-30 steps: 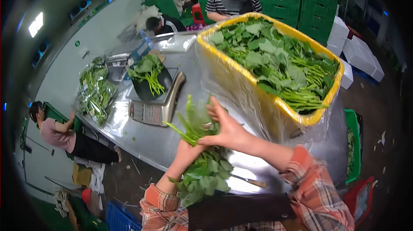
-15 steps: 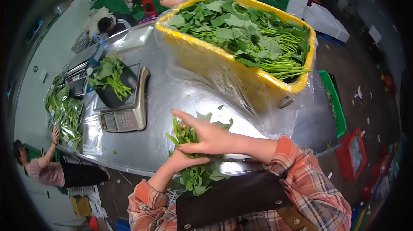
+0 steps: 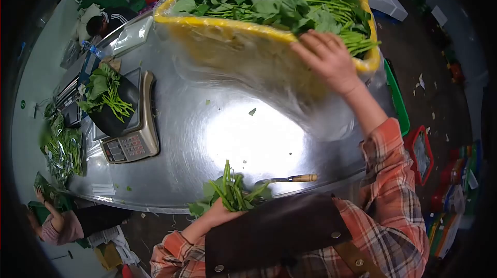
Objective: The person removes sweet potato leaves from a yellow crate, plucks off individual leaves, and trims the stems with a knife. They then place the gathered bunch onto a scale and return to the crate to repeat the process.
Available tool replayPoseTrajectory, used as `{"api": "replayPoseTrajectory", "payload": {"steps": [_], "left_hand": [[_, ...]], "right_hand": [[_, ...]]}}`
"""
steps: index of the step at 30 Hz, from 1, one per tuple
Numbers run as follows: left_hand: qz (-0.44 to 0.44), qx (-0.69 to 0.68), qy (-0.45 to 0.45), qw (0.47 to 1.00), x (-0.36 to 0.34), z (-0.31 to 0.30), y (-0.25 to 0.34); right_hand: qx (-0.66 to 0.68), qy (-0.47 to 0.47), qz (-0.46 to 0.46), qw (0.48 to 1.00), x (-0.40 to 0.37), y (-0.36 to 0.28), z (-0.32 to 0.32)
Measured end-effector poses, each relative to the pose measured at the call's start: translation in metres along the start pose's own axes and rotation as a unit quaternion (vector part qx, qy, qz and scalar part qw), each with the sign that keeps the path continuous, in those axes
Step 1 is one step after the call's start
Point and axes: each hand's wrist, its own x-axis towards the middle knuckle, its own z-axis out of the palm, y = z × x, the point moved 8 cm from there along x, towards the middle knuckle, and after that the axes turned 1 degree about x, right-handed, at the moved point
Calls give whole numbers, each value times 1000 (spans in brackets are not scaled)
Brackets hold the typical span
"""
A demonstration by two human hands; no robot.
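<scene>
My left hand (image 3: 221,215) is closed around a bunch of leafy green stems (image 3: 234,191) near the table's front edge. My right hand (image 3: 331,61) is over the near rim of a yellow bin (image 3: 228,25), its fingers stretched toward the leafy greens (image 3: 279,1) heaped inside. Its fingertips meet the leaves, and I see nothing gripped. Clear plastic lines the bin and hangs down its side. A knife (image 3: 302,178) with a wooden handle lies on the metal table, just right of the held bunch.
At the left a digital scale (image 3: 132,146) carries a dark tray (image 3: 108,123) with greens. Bagged greens (image 3: 62,148) lie farther left, beside a co-worker (image 3: 62,226). Another person (image 3: 103,22) bends behind the table. Green (image 3: 397,104) and red (image 3: 419,154) crates stand at the right.
My right hand has left the bunch and moved up and right to the bin. My left hand keeps the bunch, now lower. The knife has come into full view.
</scene>
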Motion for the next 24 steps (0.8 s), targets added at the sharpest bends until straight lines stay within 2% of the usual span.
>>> {"api": "replayPoseTrajectory", "payload": {"steps": [2, 3, 5, 6, 7, 8, 9, 10, 11, 12, 15, 19, 22, 24], "left_hand": [[3, -141, -24, 990, 7, 5, 8], [5, -212, -34, 977, 10, 7, 15], [-33, -276, -27, 960, 11, -2, 19], [-42, -315, -13, 948, 13, -12, 10], [-51, -352, 1, 935, 13, -21, 3], [-43, -290, 94, 951, 13, -43, -2], [-20, -191, 116, 974, 11, -53, 11], [0, -90, 135, 987, 10, -62, 31], [20, 10, 152, 988, 10, -69, 51], [23, 144, 146, 979, 10, -75, 67], [-26, 308, 220, 925, 7, -96, 77], [-104, 429, 274, 855, 4, -108, 91], [-101, 491, 260, 825, 10, -104, 92], [-118, 507, 249, 817, 14, -100, 87]], "right_hand": [[29, -15, 29, 999, -16, 44, 10], [29, 21, 78, 996, -19, 61, 2], [100, 121, 122, 980, -24, 52, -30], [179, 116, 58, 975, -46, 28, -16], [281, -31, 95, 954, -65, -10, 6], [372, -176, 125, 903, -92, -63, 17], [383, -387, 212, 811, -136, -112, 31], [437, -452, 146, 764, -163, -156, 29], [412, -524, 115, 736, -189, -183, 30], [416, -507, 117, 746, -198, -195, 29], [417, -480, 128, 761, -224, -224, 34], [454, -429, 141, 768, -228, -221, 29], [589, -406, 372, 591, -227, -186, 28], [580, -366, 376, 623, -190, -164, 10]]}}
